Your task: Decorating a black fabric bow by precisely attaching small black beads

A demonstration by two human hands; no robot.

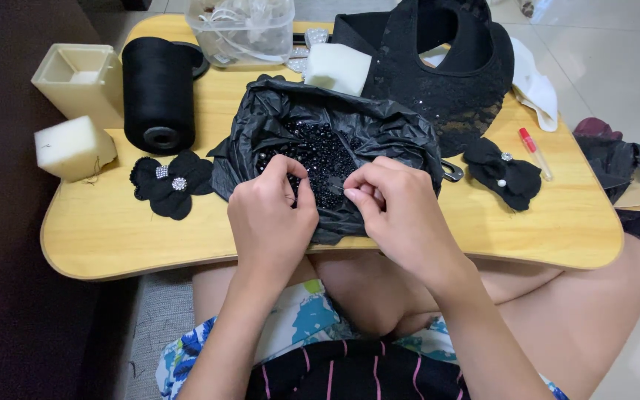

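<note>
Black plastic bag of black beads sat mid-table. Left hand fingers curled, pinching into the beads at the bag's near edge. Right hand beside it, fingertips pinched together; what they gripped, can't tell. Black thread spool left of bag.

Both forearms reach up from the near edge, converging. The left hand is curled, thumb and forefinger pinched together. The right hand is bent inward, fingertips pinched, just beside the left.
</note>
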